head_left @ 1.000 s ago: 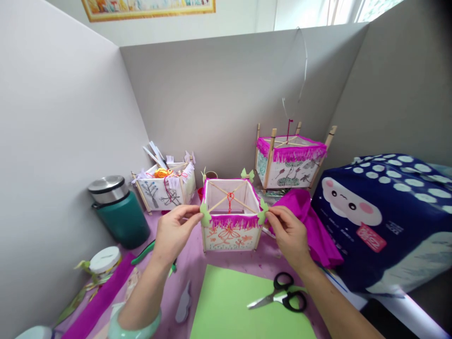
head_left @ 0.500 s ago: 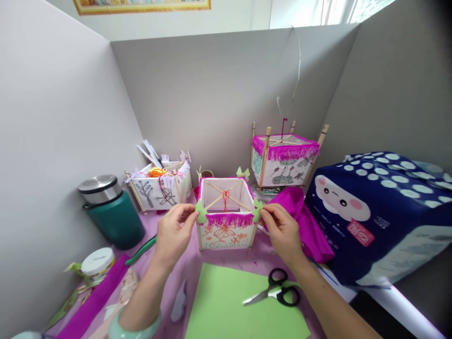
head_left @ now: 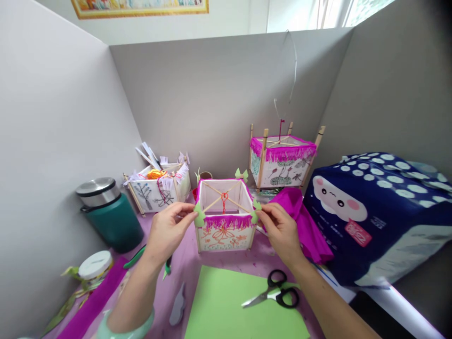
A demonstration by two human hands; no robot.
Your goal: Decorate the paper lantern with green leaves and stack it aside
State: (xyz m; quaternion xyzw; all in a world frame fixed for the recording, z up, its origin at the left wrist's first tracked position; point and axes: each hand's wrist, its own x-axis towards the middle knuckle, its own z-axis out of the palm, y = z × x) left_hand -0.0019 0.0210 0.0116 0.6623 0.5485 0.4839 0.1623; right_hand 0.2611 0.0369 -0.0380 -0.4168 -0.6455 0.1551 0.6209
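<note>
In the middle of the table stands a small square paper lantern point(head_left: 226, 238) with orange flower drawings, a magenta fringe and crossed sticks over its open top. A red looped cord hangs at the crossing. My left hand point(head_left: 169, 230) pinches the green paper piece point(head_left: 199, 215) at the lantern's front left corner. At the front right corner, my right hand point(head_left: 280, 230) pinches another green paper piece point(head_left: 254, 214). A green bow point(head_left: 242, 174) sits on the back right corner. Black-handled scissors point(head_left: 271, 294) lie open on a green sheet point(head_left: 226, 301) in front.
Behind stand a fringed lantern point(head_left: 282, 165) on the right and a white box point(head_left: 155, 193) holding yarn on the left. A teal bottle point(head_left: 115, 221) and white-lidded jar point(head_left: 95, 266) are at left. Magenta paper point(head_left: 303, 221) and a blue package point(head_left: 374, 221) are at right.
My left forearm has shifted slightly left, and a dark and green tool end now shows beside it. Both hands still pinch the green corner pieces. The whole view has shifted a little.
</note>
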